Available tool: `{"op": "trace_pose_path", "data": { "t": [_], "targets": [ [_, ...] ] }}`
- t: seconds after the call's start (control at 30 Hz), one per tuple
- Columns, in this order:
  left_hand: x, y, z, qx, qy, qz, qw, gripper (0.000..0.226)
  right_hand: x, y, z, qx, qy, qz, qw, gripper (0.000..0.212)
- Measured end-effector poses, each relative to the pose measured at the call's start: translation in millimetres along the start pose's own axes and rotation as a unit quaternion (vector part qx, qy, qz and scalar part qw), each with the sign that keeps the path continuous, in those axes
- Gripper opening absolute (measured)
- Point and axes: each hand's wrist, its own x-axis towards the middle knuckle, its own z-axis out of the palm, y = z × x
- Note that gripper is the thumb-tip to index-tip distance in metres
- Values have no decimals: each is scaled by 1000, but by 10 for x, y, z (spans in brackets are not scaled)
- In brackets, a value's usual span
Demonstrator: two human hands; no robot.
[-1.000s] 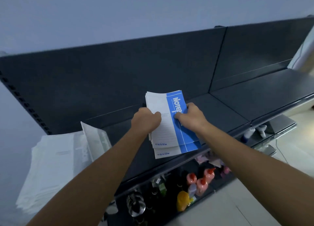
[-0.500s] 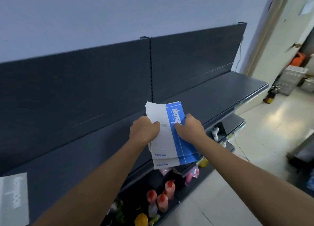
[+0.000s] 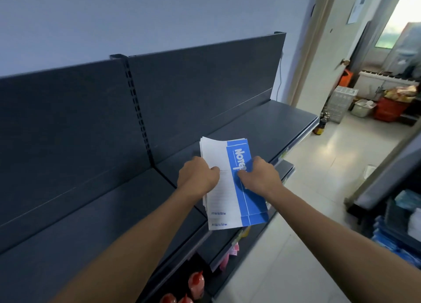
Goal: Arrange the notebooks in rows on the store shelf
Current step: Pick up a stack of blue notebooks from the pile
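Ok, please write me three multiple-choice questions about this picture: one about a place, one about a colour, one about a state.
1. Where is the stack of notebooks?
A) on the floor
B) held over the top shelf
C) inside a drawer

2. Which colours does the top cover have?
A) blue and white
B) green and black
C) all red

3. How do the hands stand?
A) both open and empty
B) only one grips the stack
C) the left hand and the right hand both grip it

Answers: B, the dark shelf board lies behind and under the stack. A, a blue band runs beside a white area. C, each hand pinches one side edge.
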Motion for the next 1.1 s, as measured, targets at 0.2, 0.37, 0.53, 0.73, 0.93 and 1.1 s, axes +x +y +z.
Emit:
{"op": "trace_pose_path", "data": {
  "t": [0.2, 0.37, 0.53, 0.73, 0.93, 1.1],
  "targets": [
    [400, 186, 289, 1, -16, -30, 999, 40, 585, 201, -20, 2, -32, 13, 999, 32],
    [754, 263, 448, 9, 3, -70, 998, 34, 1107, 245, 4, 7, -58, -37, 998, 22],
    [941, 344, 628, -20, 43, -122, 991, 23, 1553, 266, -7, -11, -117, -100, 988, 26],
    [858, 396, 778, -59, 93, -209, 972, 32, 1767, 246, 55, -63, -145, -196, 968, 37],
    [787, 56, 703, -63, 140, -276, 949, 29, 1804, -62, 408, -63, -222, -241, 943, 25],
    [926, -307, 592, -62, 159, -306, 937, 26, 1884, -376, 759, -44, -258, -238, 935, 17]
  ]
}}
